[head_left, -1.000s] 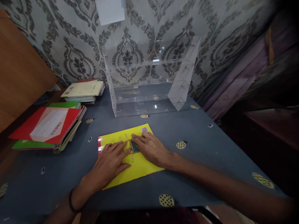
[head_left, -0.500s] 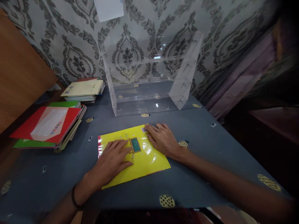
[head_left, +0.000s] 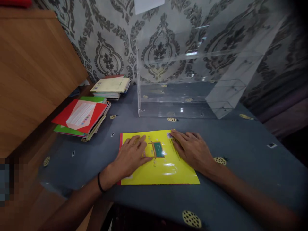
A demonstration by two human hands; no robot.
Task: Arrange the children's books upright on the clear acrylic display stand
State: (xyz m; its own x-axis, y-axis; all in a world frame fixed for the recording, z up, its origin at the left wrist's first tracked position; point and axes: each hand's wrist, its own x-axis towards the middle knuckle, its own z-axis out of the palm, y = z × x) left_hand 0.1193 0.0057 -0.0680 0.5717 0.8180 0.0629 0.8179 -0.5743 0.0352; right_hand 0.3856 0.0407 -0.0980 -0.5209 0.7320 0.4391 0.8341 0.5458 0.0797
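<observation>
A glossy yellow book (head_left: 158, 173) with a red spine edge and a small green chalkboard picture lies flat on the table. My left hand (head_left: 131, 155) rests palm down on its left half, fingers spread, thumb beside the chalkboard picture. A dark band circles that wrist. Over the top right corner lies my right hand (head_left: 192, 149), its fingers stretched out near a small printed code. Both hands touch the cover and neither grips it.
A clear acrylic shelf rack (head_left: 178, 112) stands at the back against patterned wallpaper. To the left are a book stack with a red cover (head_left: 96, 117) on top and another with a cream cover (head_left: 112, 85). A wooden cabinet (head_left: 36, 64) borders the table's left side.
The camera view has turned left, so everything sits further right in the picture. The yellow book now lies squarer to the view. Both hands stay flat on it.
</observation>
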